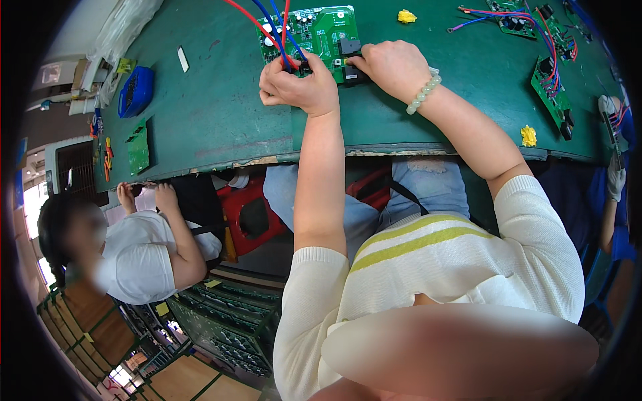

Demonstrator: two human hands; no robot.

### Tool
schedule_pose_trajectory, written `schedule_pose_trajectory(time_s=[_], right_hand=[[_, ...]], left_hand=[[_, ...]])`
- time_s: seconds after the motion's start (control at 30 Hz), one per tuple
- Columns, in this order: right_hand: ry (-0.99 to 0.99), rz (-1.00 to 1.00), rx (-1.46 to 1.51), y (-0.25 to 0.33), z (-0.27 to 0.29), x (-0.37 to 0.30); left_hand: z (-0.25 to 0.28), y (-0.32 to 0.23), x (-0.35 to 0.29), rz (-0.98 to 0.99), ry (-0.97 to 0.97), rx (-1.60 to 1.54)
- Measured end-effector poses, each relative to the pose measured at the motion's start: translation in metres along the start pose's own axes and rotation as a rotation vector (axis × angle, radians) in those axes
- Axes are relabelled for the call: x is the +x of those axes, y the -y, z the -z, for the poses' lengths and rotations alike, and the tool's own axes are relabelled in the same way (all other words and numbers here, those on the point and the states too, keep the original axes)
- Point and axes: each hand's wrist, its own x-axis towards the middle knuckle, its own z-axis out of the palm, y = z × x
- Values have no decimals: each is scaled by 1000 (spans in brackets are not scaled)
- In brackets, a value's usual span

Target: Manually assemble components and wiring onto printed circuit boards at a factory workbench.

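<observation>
Cream sweater [428, 260] nearest. Left hand [302, 85] pinches red, blue wires [281, 50] over board [324, 33]; right hand [398, 70] curled at black block [350, 47], grip unclear. 2 yellow scraps [406, 16] on surface [221, 73].

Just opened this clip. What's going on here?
A person is working bare-handed on a green circuit board at a green table. The left hand has its grip around the lower part of some red and blue wires; the right hand is at the black parts by the board's right edge. More wired boards lie to the right.
</observation>
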Motion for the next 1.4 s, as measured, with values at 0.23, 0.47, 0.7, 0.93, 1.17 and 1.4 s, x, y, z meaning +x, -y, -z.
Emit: schedule_pose_trajectory(time_s=[0.23,0.47,0.7,0.93,1.17,1.4], right_hand=[[114,10,136,-14,2,11],[70,72,326,-42,-6,15],[16,-397,409,-105,24,22],[5,-589,137,-114,21,18],[-93,-532,271,-97,29,13],[-433,-345,429,-89,11,16]], left_hand=[[2,1,0,-11,8,-7],[-2,1,-3,31,30,-19],[5,7,-2,176,143,92],[3,2,-1,184,168,36],[6,5,0,238,188,-47],[18,20,6,76,361,103]])
